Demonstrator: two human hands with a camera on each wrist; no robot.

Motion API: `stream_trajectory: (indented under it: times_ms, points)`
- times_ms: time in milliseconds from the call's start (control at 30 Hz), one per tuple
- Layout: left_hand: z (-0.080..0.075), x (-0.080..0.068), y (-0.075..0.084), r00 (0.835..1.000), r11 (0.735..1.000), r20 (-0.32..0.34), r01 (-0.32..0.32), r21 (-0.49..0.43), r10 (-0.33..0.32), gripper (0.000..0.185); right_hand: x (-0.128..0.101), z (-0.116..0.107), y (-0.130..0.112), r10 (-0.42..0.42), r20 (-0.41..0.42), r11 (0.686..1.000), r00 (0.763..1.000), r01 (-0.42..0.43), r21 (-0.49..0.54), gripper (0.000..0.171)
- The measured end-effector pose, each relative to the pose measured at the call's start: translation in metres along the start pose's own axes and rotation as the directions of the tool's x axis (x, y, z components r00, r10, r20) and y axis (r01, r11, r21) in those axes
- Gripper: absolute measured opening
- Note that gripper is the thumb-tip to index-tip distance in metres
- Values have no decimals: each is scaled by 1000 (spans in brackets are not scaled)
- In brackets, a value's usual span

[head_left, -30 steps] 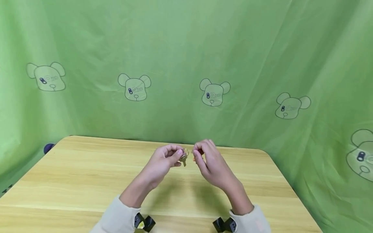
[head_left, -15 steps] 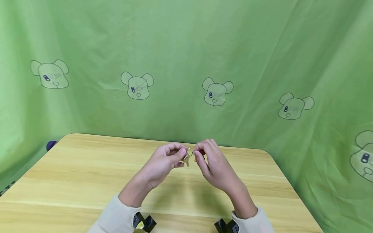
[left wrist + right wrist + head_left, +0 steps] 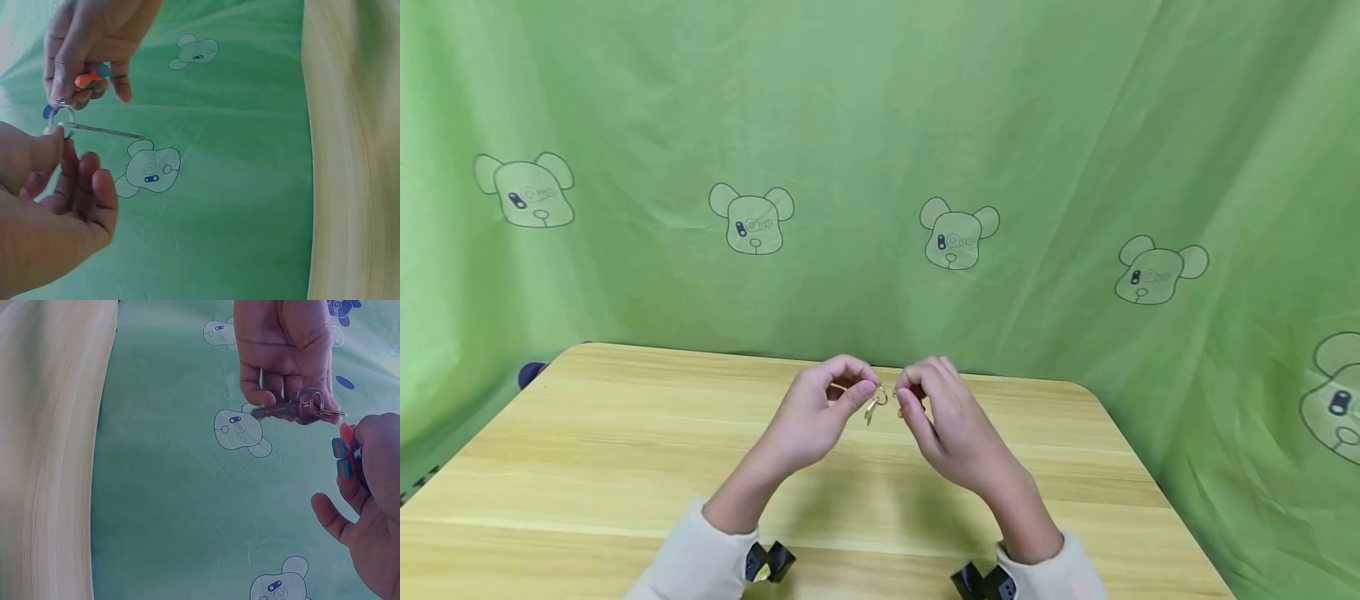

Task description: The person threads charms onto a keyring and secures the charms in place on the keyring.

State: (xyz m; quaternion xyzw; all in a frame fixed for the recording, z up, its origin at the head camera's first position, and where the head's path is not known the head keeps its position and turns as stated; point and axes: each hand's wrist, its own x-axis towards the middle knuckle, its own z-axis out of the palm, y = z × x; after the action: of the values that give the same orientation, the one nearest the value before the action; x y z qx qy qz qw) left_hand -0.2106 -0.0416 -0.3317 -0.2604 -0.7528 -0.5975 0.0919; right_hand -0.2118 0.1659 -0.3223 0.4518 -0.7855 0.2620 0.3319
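In the head view, my left hand (image 3: 812, 421) pinches a metal key ring (image 3: 882, 397) between thumb and forefinger. A brass key (image 3: 871, 411) hangs from that ring; the right wrist view shows the key (image 3: 281, 411) lying sideways below the left fingers. Close by on the right, my right hand (image 3: 951, 425) grips a small orange and teal charm (image 3: 342, 450), partly hidden by its curled fingers. The charm (image 3: 90, 77) also peeks out beneath the right hand in the left wrist view. Whether ring and charm are linked, I cannot tell.
Both hands are raised over a light wooden table (image 3: 625, 450). Behind it hangs a green curtain (image 3: 850, 300) with bear-head outlines. A dark purple round object (image 3: 531, 374) shows past the table's far left corner. Small black cameras (image 3: 767, 562) sit at the cuffs.
The ring first drew close to the right fingers, then came slightly away. My left hand has risen a little and the key has turned edge-on. My right hand keeps its grip on the charm.
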Motion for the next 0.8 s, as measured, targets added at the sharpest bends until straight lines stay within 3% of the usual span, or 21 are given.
stream_trajectory:
  times_ms: [167,300,367,400,533,633,733,800]
  points:
    - [2,0,-2,987,986,-21,-158,54,159,9,0,1,-3,17,16,999,1000,-18,44,7]
    - [4,1,-5,948,946,-42,-310,91,315,6,0,2,-5,27,17,997,999,-29,76,9]
    - [4,1,-6,908,904,-51,-406,133,416,5,0,2,-6,24,8,996,1000,-25,89,12]
    - [4,2,-6,880,874,-54,-459,161,472,5,0,2,-6,19,3,995,1000,-19,94,13]
    - [4,4,-6,746,721,-44,-623,303,664,9,1,3,-8,12,-10,994,1000,-11,111,14]
    - [3,7,-5,660,612,-21,-683,398,751,18,1,2,-9,17,-20,992,1000,-14,124,15]
    - [4,7,-3,601,537,-7,-708,459,799,19,2,1,-12,21,-37,990,999,-16,140,15]
    - [5,7,-2,580,511,-4,-714,478,814,18,3,1,-14,21,-48,989,999,-14,149,16]
